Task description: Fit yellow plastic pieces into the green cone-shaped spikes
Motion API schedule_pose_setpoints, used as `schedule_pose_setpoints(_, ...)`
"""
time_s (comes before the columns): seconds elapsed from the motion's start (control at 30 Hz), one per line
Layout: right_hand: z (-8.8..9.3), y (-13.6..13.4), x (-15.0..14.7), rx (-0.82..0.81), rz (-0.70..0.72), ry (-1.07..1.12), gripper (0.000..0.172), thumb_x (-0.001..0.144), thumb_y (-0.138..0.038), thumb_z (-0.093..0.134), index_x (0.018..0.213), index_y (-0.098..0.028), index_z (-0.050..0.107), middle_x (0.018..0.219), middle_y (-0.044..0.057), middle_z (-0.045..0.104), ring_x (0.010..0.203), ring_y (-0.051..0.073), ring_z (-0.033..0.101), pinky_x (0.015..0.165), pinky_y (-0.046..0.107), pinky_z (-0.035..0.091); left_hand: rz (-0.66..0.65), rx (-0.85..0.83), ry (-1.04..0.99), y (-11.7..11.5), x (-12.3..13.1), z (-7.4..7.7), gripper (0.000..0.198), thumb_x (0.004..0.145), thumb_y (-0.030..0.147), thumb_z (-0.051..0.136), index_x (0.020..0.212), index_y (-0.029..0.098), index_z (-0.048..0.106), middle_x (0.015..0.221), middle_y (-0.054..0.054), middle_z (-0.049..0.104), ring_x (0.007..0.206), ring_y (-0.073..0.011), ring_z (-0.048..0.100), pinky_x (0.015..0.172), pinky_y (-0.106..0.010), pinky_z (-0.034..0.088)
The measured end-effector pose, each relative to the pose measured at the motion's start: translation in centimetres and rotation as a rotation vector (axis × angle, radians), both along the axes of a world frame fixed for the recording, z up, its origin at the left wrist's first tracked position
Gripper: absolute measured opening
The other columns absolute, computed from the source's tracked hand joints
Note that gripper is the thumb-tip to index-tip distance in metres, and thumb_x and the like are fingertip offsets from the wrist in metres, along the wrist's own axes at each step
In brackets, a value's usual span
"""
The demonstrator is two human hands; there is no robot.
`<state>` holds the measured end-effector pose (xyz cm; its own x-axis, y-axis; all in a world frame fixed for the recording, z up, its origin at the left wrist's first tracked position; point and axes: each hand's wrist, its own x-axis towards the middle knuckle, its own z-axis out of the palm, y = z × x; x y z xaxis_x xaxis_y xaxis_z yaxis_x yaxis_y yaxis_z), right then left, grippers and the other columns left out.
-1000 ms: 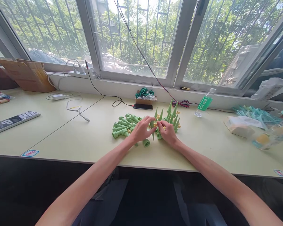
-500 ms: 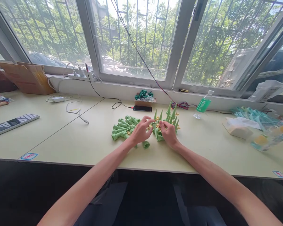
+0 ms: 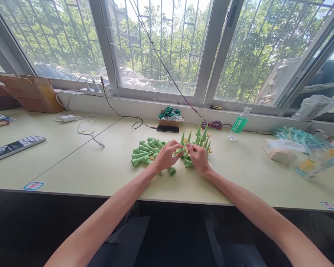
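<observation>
Green plastic makes up the cone (image 3: 179, 151) that the left hand (image 3: 167, 156) holds in its fingers, low over the table (image 3: 100, 168). The right hand (image 3: 199, 159) pinches a little yellow bit (image 3: 186, 149) right beside it. More cones (image 3: 142, 152) lie by the left hand, and tall ones (image 3: 203, 135) stand by the right. Behind, a small brown box (image 3: 167, 122) holds shiny green and silver stuff (image 3: 170, 112). I can't see inside the big box (image 3: 30, 94), or tell what's in the clear bottle (image 3: 240, 124).
</observation>
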<state>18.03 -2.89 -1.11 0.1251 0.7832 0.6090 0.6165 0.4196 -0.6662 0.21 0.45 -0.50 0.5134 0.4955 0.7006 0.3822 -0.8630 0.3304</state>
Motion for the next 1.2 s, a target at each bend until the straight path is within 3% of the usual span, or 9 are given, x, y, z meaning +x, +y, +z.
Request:
schedule_pose_setpoints(0.4,0.1,-0.13,-0.12,0.007,0.014,-0.011,0.055,0.096,-0.057,0.041,0.056,-0.02,0.043,0.052,-0.003,0.041,0.053,0.011,0.033,0.054,0.027,0.029,-0.006,0.019,-0.018,-0.07,0.07,0.01,0.016,0.093,0.029,0.06,0.104,0.021,0.067,0.094,-0.004,0.061,0.069,-0.0111,0.057,0.06,-0.023,0.046)
schedule_pose_setpoints(0.67,0.06,-0.38,-0.3,0.017,0.056,-0.035,0.053,0.097,-0.054,0.044,0.056,-0.02,0.041,0.054,-0.003,0.04,0.055,0.011,0.033,0.055,0.027,0.029,-0.098,0.089,-0.086,0.05,0.26,-0.05,0.012,0.093,0.025,0.059,0.094,0.019,0.07,0.09,-0.005,0.064,0.074,-0.012,0.059,0.068,-0.025,0.049)
schedule_pose_setpoints(1.2,-0.37,-0.21,-0.16,0.036,0.075,-0.102,0.053,0.098,-0.054,0.039,0.057,-0.021,0.041,0.055,-0.002,0.043,0.055,0.013,0.038,0.057,0.028,0.031,-0.095,0.116,-0.08,-0.26,0.28,0.14,0.027,0.097,0.028,0.051,0.08,0.018,0.07,0.074,-0.002,0.058,0.064,-0.0109,0.055,0.06,-0.024,0.046)
